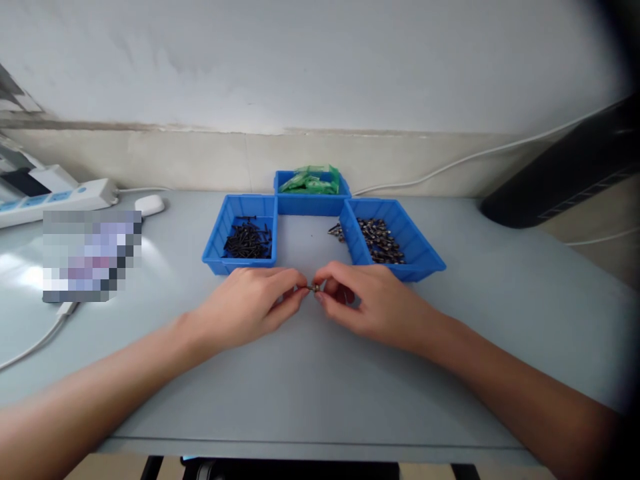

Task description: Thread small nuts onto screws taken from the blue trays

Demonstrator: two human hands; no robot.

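Note:
In front of the blue bins, my left hand (255, 300) and my right hand (370, 300) meet, thumb and forefinger pinched on each. A thin dark shaft, apparently a screw, runs from my left fingertips into a small metal fitting (317, 288) gripped by my right fingertips. Most of the screw is hidden by the fingers. Black screws (247, 241) lie heaped in the left blue bin (213, 245), beyond my left hand. Shiny metal fittings (380, 237) fill part of the right blue bin (417, 243), beyond my right hand.
A rear blue bin (313, 205) holds green plastic packets (315, 181). Several loose metal pieces (336, 231) lie beside the right bin. At left are a blurred-out phone (90, 257), a white earbud case (150, 205) and a power strip (60, 201). A black cylinder (555, 167) leans at right.

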